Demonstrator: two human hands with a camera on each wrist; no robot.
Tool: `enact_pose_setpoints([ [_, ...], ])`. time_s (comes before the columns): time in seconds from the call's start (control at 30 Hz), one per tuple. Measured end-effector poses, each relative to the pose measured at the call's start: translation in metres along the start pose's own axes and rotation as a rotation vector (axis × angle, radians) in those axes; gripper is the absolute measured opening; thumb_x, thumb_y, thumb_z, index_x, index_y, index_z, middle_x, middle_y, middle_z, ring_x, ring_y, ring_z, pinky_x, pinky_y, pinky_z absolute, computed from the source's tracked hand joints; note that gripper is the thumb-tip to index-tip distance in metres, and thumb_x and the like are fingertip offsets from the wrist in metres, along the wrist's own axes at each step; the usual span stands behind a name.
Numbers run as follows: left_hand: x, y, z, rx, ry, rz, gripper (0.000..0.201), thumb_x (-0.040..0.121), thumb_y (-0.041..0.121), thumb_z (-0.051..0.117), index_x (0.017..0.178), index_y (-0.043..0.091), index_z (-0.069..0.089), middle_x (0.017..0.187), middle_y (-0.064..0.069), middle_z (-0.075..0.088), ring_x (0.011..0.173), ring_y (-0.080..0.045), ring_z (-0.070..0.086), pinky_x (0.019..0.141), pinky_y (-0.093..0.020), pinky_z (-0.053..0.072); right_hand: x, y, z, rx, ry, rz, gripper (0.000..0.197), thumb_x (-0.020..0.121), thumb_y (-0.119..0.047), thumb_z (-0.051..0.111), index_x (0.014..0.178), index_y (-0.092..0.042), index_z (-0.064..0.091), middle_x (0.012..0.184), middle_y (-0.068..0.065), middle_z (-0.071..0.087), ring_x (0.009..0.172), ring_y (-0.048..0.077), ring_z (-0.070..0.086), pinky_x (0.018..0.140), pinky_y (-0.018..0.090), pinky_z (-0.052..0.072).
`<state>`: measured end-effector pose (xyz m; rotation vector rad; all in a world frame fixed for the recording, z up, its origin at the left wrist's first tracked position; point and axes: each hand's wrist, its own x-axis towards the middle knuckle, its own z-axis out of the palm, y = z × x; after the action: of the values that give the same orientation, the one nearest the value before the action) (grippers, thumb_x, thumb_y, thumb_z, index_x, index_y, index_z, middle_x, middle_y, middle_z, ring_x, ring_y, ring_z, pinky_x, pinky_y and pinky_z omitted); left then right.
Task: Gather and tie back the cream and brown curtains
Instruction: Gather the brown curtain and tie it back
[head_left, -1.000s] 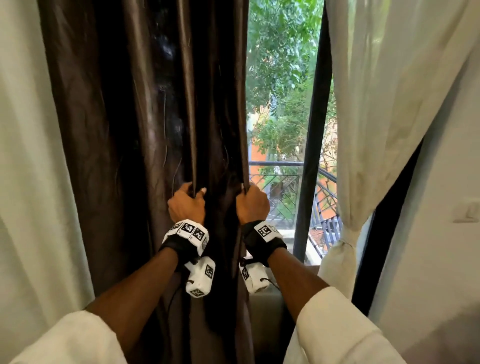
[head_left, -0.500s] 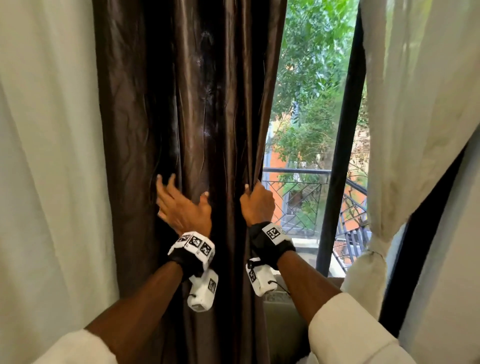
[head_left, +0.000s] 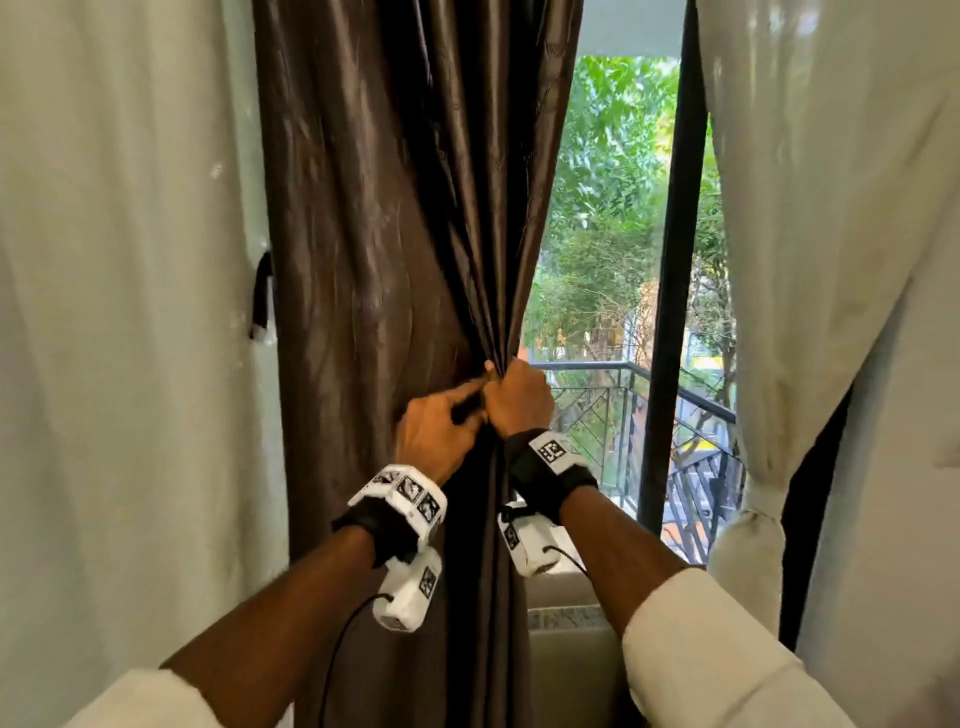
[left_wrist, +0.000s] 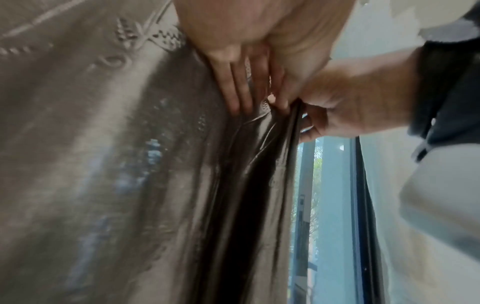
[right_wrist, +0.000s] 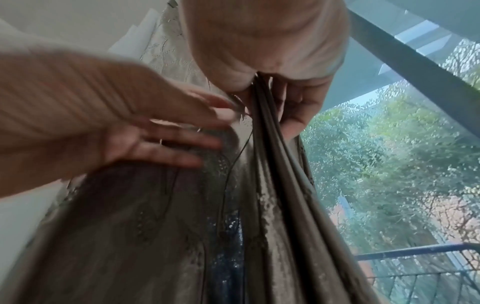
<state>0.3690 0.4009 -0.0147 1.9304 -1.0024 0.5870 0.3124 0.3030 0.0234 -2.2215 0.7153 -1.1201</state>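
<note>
Since half a second ago, my left hand (head_left: 435, 434) has swung in from the brown curtain's (head_left: 395, 218) flat face to meet my right hand (head_left: 519, 397), and the folds above them now pinch into a narrow neck. From the head camera, both hands sit touching at about 6 o'clock of the brown curtain's gathered point, near mid-frame. My right hand is curled tight around the bunched right edge of the brown curtain; the right wrist camera shows the pleats (right_wrist: 272, 131) running out between its palm and fingers. My left hand is flatter: its fingers (left_wrist: 241, 90) lie nearly straight and together, pressing against the cloth just beside the right fist, and I see no pinch there. The brown curtain hangs straight down below the hands.

At 9 o'clock hangs the left cream curtain (head_left: 130, 312), loose, with a small dark strap (head_left: 261, 296) at its inner edge. At 3 o'clock the right cream curtain (head_left: 831, 234) is drawn aside and cinched low into a bundle (head_left: 748, 540). Between them, past a dark window frame (head_left: 670, 291), I see a balcony railing (head_left: 613, 410) and green trees (head_left: 608, 197).
</note>
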Motion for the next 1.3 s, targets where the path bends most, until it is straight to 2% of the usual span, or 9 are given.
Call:
enact_pose_setpoints([
  [0.1,-0.011,0.006,-0.029,0.103,0.616,0.012,0.056,0.080,0.039,0.064,0.133,0.025,0.050,0.148,0.004,0.043,0.128,-0.017,0.047,0.106,-0.030,0.035,-0.003,0.004,-0.002,0.037,0.070,0.038,0.029,0.095,-0.024,0.047,0.107,0.000,0.058,0.107,0.027,0.064,0.102,0.043,0.059,0.083,0.046,0.048],
  [0.17,-0.010,0.007,-0.045,0.146,0.737,-0.215,0.084,0.073,0.052,0.067,0.143,0.019,0.034,0.156,-0.003,0.025,0.137,-0.024,0.035,0.108,-0.043,0.030,-0.009,0.003,0.002,0.081,0.132,0.031,0.026,0.091,-0.016,0.048,0.108,0.001,0.059,0.106,0.027,0.065,0.100,0.043,0.061,0.083,0.047,0.050],
  [0.3,0.011,-0.010,-0.053,-0.210,0.457,-0.464,0.073,0.073,0.036,0.076,0.135,0.010,0.048,0.134,-0.017,0.055,0.124,-0.035,0.050,0.102,-0.040,0.040,-0.015,-0.005,0.008,0.118,0.135,-0.070,0.031,0.086,-0.006,0.048,0.115,0.000,0.056,0.104,0.028,0.066,0.095,0.044,0.063,0.079,0.046,0.052],
  [0.43,0.012,-0.004,-0.051,-0.084,0.379,-0.387,0.031,0.078,0.018,0.068,0.107,0.010,0.064,0.104,-0.019,0.069,0.101,-0.038,0.063,0.082,-0.041,0.050,-0.020,-0.021,0.007,0.045,0.064,-0.152,0.042,0.091,-0.044,0.054,0.117,-0.011,0.054,0.102,0.020,0.069,0.097,0.040,0.063,0.076,0.041,0.048],
  [0.57,0.010,0.015,-0.035,0.088,0.154,-0.126,0.034,0.090,0.016,0.051,0.123,0.010,0.049,0.109,-0.017,0.062,0.099,-0.039,0.062,0.079,-0.044,0.049,-0.016,-0.047,0.008,0.192,0.056,-0.164,0.073,0.073,-0.072,0.059,0.114,-0.013,0.054,0.107,0.011,0.069,0.100,0.032,0.063,0.076,0.036,0.049],
  [0.7,0.007,0.004,-0.028,0.054,-0.079,0.005,0.076,0.083,0.022,0.057,0.148,0.018,0.019,0.142,-0.011,0.046,0.127,-0.031,0.049,0.098,-0.046,0.047,-0.001,-0.054,0.011,0.065,0.114,-0.148,0.047,0.093,-0.043,0.053,0.099,0.003,0.063,0.107,0.024,0.064,0.104,0.040,0.058,0.085,0.044,0.048],
  [0.87,0.022,0.016,-0.046,-0.318,0.024,-0.065,0.049,0.095,0.015,0.045,0.144,0.018,0.037,0.148,-0.005,0.042,0.136,-0.020,0.041,0.114,-0.030,0.030,0.004,-0.066,0.003,0.377,0.038,-0.072,0.040,0.087,-0.010,0.054,0.124,0.002,0.046,0.123,0.024,0.055,0.114,0.040,0.053,0.098,0.041,0.044],
  [1.07,0.055,0.017,-0.071,-0.690,0.020,-0.300,0.048,0.085,0.059,0.041,0.120,0.031,0.060,0.128,-0.007,0.062,0.119,-0.025,0.057,0.108,-0.046,0.040,0.027,-0.088,-0.015,0.365,-0.007,0.000,0.086,0.061,-0.071,0.071,0.122,-0.012,0.054,0.118,0.009,0.067,0.108,0.030,0.063,0.093,0.041,0.051],
  [1.3,0.089,0.061,-0.110,-0.388,0.070,-0.190,0.066,0.094,0.063,0.017,0.136,0.022,0.046,0.140,-0.016,0.050,0.129,-0.035,0.046,0.111,-0.044,0.032,0.047,-0.097,-0.010,0.349,0.007,-0.082,0.046,0.082,-0.024,0.064,0.120,-0.001,0.052,0.119,0.020,0.059,0.110,0.037,0.058,0.093,0.039,0.049],
])
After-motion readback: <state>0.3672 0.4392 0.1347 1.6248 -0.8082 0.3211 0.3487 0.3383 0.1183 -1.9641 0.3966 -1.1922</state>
